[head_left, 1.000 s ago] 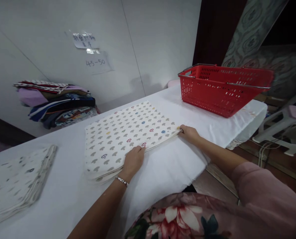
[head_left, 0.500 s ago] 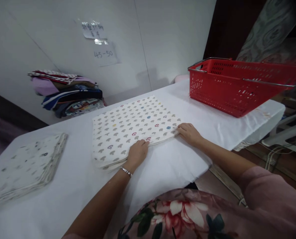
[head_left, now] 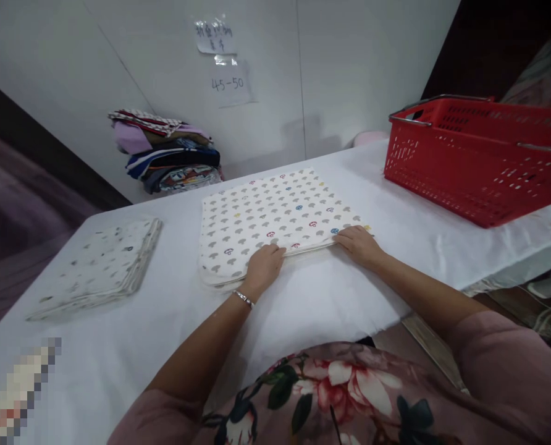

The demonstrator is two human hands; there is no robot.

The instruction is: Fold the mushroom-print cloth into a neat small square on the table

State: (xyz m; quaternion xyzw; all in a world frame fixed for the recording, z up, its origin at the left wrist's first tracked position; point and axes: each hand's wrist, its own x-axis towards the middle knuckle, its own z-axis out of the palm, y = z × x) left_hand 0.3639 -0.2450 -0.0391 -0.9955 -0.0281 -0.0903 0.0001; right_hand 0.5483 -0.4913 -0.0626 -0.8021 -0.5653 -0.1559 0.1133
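Observation:
A folded white cloth (head_left: 275, 216) with grey mushroom shapes and a few coloured ones lies flat on the white-covered table. My left hand (head_left: 265, 267), with a silver bracelet at the wrist, grips the near edge of this cloth around its middle. At the near right corner my right hand (head_left: 359, 246) holds the same edge, fingers on top and closed on it. Both thumbs are largely hidden. To the left lies a folded stack of white patterned cloth (head_left: 102, 262), apart from both hands.
A red plastic basket (head_left: 474, 161) with metal handles stands at the table's right. Behind the table, at the back left, is a pile of folded clothes (head_left: 173, 151). Two paper notes (head_left: 229, 83) hang on the wall. The white tablecloth (head_left: 298, 303) reaches the near edge.
The view has turned left, so the table's things appear further right. My right hand has shifted slightly left along the cloth's edge, leaving its corner more exposed. Both hands still hold the cloth.

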